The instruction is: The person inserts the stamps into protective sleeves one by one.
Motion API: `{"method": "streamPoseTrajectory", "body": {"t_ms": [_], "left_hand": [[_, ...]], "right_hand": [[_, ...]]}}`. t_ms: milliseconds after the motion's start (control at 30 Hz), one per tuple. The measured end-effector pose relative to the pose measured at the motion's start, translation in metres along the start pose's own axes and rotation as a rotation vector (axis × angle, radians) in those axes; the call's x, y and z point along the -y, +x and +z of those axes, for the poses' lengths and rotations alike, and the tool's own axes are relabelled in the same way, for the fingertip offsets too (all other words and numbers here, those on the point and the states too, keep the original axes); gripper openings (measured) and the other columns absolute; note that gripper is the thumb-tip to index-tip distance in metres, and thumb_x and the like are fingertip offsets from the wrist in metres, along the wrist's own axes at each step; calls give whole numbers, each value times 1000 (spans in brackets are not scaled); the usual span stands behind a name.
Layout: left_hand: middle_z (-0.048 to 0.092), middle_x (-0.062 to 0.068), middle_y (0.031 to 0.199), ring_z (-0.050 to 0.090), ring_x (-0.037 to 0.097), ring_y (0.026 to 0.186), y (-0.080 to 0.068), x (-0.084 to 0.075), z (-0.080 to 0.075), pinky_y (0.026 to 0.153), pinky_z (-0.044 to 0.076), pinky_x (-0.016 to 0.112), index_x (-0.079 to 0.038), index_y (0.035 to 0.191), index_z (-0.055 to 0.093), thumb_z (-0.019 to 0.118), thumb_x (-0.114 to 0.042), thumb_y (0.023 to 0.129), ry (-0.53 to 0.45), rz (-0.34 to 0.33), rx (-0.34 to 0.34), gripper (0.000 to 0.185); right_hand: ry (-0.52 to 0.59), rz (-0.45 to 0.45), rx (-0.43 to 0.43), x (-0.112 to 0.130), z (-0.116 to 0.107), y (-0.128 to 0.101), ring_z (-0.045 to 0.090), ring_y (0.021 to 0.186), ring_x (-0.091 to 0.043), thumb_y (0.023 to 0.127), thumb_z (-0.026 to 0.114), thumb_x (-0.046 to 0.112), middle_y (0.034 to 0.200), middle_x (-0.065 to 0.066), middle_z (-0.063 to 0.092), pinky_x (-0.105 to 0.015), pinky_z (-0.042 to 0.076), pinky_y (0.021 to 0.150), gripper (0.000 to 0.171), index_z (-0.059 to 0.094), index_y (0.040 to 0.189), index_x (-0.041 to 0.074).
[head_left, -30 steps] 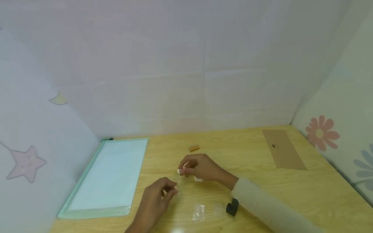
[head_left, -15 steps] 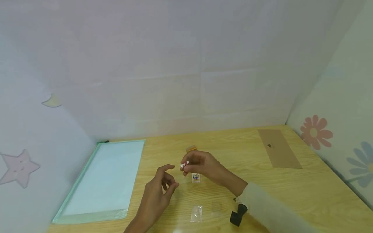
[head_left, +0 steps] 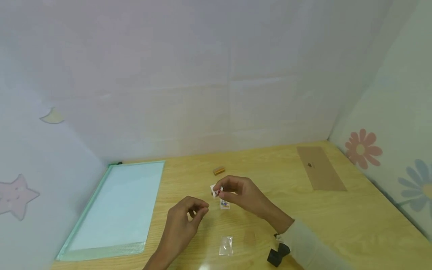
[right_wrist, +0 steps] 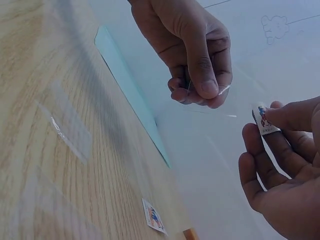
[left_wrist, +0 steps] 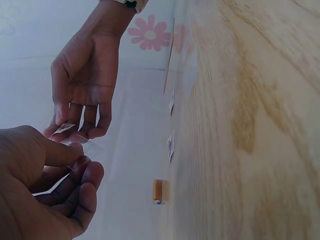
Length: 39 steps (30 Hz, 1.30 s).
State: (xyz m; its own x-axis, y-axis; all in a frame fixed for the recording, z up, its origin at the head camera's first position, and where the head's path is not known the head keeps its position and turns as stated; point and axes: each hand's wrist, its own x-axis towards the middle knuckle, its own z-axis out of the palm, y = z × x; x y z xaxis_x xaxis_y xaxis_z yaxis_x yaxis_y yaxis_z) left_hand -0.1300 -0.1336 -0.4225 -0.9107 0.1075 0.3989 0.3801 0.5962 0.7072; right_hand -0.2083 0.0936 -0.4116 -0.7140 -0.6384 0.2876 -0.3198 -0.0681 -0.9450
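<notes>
My right hand (head_left: 241, 195) pinches a small postage stamp (right_wrist: 265, 119) between thumb and fingers. Its perforated edge and a red and blue figure show in the right wrist view. My left hand (head_left: 185, 223), just left of it, pinches a thin clear plastic sleeve (right_wrist: 225, 102) between thumb and forefinger; the sleeve juts out toward the stamp. Both hands are raised above the table in the wrist views. Another stamp (head_left: 224, 204) with a coloured picture lies face up on the table below the right hand.
A clear plastic sleeve (head_left: 226, 246) lies near the front. Behind the hands is a small orange-brown block (head_left: 219, 170). A turquoise-edged pouch (head_left: 114, 206) lies left, a brown envelope (head_left: 320, 168) back right. A black piece (head_left: 278, 255) is by the right sleeve.
My left thumb and forefinger spread apart half a second ago and have come together again. The stamp in my right hand has turned, showing more of its picture. The head view has shifted slightly.
</notes>
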Motion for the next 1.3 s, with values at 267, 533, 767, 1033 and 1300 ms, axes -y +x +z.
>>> {"method": "streamPoseTrajectory", "body": {"t_ms": [267, 533, 767, 1033, 1300], "left_hand": [[63, -17, 85, 60, 4, 75, -1, 0, 2, 67, 53, 25, -23, 92, 70, 81, -8, 85, -12, -27, 8, 20], [62, -16, 82, 58, 5, 73, -1, 1, 4, 65, 53, 27, -25, 91, 67, 81, -8, 86, -23, -13, 11, 22], [60, -16, 82, 57, 5, 71, -4, 0, 5, 66, 53, 28, -22, 92, 66, 81, -9, 87, -12, -8, 42, 21], [58, -15, 81, 55, 5, 70, -7, 1, 6, 65, 52, 25, -22, 91, 66, 81, -7, 87, 4, 1, 49, 21], [57, -13, 81, 55, 5, 68, -7, 2, 6, 64, 52, 24, -20, 91, 66, 80, -7, 87, 20, -3, 35, 20]], "right_hand": [[-84, -20, -89, 2, 3, -2, 65, 111, -24, 103, 60, 19, 116, -3, 70, -36, 54, 94, 19, 70, 119, 17], [-208, -123, -165, 6, 16, -2, 68, 95, -21, 98, 68, 20, 106, 3, 67, -37, 58, 82, 33, 62, 130, 26], [-250, -121, -182, 7, 27, -4, 68, 90, -16, 98, 69, 23, 102, 8, 70, -37, 58, 73, 19, 65, 116, 23], [-269, -118, -175, 5, 32, -5, 68, 91, -15, 98, 69, 22, 102, 8, 70, -36, 59, 74, 16, 65, 113, 20], [-359, -165, -179, 3, 34, -5, 66, 88, -11, 97, 70, 24, 101, 12, 69, -35, 57, 81, 15, 66, 111, 25]]}}
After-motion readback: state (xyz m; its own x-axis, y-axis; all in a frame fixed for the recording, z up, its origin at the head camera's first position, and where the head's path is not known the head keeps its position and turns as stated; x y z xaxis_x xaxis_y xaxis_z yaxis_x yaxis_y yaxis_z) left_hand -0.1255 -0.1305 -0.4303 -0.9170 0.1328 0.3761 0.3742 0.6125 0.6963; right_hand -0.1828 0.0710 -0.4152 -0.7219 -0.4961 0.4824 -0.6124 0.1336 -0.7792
